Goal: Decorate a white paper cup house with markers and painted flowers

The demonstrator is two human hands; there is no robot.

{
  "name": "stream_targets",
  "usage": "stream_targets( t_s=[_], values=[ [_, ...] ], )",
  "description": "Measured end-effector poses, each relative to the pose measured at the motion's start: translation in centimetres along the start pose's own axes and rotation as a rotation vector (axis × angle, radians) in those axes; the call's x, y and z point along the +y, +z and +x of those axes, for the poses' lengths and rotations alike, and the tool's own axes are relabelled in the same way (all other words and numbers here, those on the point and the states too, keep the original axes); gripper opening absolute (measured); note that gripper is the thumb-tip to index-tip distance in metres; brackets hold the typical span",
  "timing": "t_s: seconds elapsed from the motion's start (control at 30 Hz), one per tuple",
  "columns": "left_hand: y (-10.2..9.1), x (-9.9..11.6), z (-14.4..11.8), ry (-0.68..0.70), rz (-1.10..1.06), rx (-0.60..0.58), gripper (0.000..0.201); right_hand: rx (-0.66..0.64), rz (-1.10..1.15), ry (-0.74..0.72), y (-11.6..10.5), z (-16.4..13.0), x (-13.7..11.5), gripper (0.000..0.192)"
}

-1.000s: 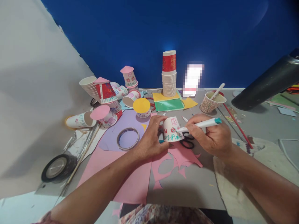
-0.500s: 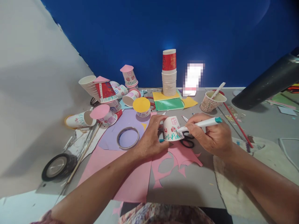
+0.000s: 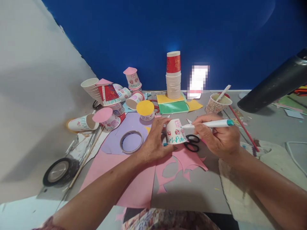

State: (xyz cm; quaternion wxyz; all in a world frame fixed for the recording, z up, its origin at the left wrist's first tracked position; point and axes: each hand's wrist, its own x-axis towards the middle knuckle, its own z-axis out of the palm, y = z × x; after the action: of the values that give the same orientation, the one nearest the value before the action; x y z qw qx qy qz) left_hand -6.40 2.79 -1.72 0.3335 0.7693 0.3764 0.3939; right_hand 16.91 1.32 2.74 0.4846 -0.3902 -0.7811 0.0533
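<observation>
Here, near the middle of the frame, a small paper cup (image 3: 176, 132) is sitting upside down, tilted a little, its white wall carrying red flowers, a pink window and green grass strokes along its lower rim. The left hand (image 3: 154, 140) is closing its grip around the cup's left side, fingers curling over the flat top. The right hand (image 3: 217, 135) is pinching a white marker (image 3: 208, 124) with a teal cap end pointing to the right; its tip is touching the cup's right wall, just below the top edge.

Just beside the cup's lower right edge, black scissors (image 3: 192, 143) are lying on cut pink paper (image 3: 182, 163), whose jagged edge is reaching toward the lower middle of the frame. To the left, a tape ring (image 3: 131, 142) is resting on a purple sheet (image 3: 120, 137).

Further up, a yellow-topped cup (image 3: 145, 110) is standing near the fingers, with a crowd of decorated cups (image 3: 107, 95) filling the upper left of the tabletop (image 3: 192, 191). A stack of cups (image 3: 173, 76) is rising at the back edge, against the blue wall (image 3: 168, 28). A patterned cup (image 3: 217, 104) holding a stick is standing above the right hand, well apart from it. The barest grey stretch is lying below the hands, in the lower middle.
</observation>
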Motion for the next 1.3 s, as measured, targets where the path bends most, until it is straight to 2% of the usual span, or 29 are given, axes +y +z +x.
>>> stream_targets(
  t_s=[0.2, 0.3, 0.43, 0.5, 0.53, 0.67, 0.77, 0.87, 0.93, 1.03, 1.07, 1.17, 1.2, 1.3],
  values=[
    [-0.3, 0.2, 0.0, 0.008, 0.015, -0.011, 0.080, -0.025, 0.068, 0.074, 0.0, 0.1, 0.3, 0.022],
    [-0.4, 0.2, 0.0, -0.008, 0.014, -0.021, 0.080, -0.141, 0.002, 0.098, -0.2, 0.5, 0.5, 0.027],
    [-0.1, 0.0, -0.1, 0.027, 0.041, -0.041, 0.080, -0.344, -0.053, 0.115, 0.1, 0.5, 1.2, 0.080],
    [0.0, -0.1, -0.2, 0.048, 0.053, -0.031, 0.083, -0.419, -0.060, 0.100, 0.4, 0.3, 1.5, 0.094],
    [0.1, -0.1, -0.2, 0.055, 0.057, -0.020, 0.084, -0.447, -0.058, 0.095, 0.6, 0.2, 1.6, 0.094],
    [-0.1, 0.0, -0.3, 0.055, 0.023, 0.008, 0.091, -0.428, -0.023, 0.130, 0.7, 0.2, 1.7, 0.080],
    [-0.4, 0.1, -0.2, -0.045, -0.146, -0.033, 0.091, -0.378, 0.056, 0.219, 0.3, 0.6, 1.5, 0.076],
    [-0.5, 0.2, 0.1, -0.139, -0.344, -0.062, 0.081, -0.383, 0.140, 0.321, -0.1, 1.0, 1.6, 0.071],
    [-0.4, 0.2, 0.3, -0.157, -0.385, -0.023, 0.074, -0.392, 0.190, 0.347, -0.2, 1.1, 1.8, 0.072],
    [-0.2, 0.3, 0.4, -0.127, -0.298, 0.040, 0.071, -0.329, 0.233, 0.309, -0.3, 1.0, 2.0, 0.076],
    [-0.2, 0.3, 0.4, -0.110, -0.258, 0.050, 0.072, -0.268, 0.228, 0.283, -0.3, 0.9, 2.0, 0.068],
    [-0.1, 0.1, 0.4, -0.080, -0.188, 0.048, 0.075, -0.035, 0.175, 0.187, -0.6, 0.7, 1.2, 0.025],
    [-0.1, 0.0, 0.3, -0.078, -0.179, 0.044, 0.075, 0.019, 0.154, 0.157, -0.7, 0.7, 0.9, 0.017],
    [-0.1, -0.2, 0.3, -0.070, -0.156, 0.039, 0.075, 0.039, 0.109, 0.087, -1.2, 0.8, 0.0, 0.017]
  ],
)
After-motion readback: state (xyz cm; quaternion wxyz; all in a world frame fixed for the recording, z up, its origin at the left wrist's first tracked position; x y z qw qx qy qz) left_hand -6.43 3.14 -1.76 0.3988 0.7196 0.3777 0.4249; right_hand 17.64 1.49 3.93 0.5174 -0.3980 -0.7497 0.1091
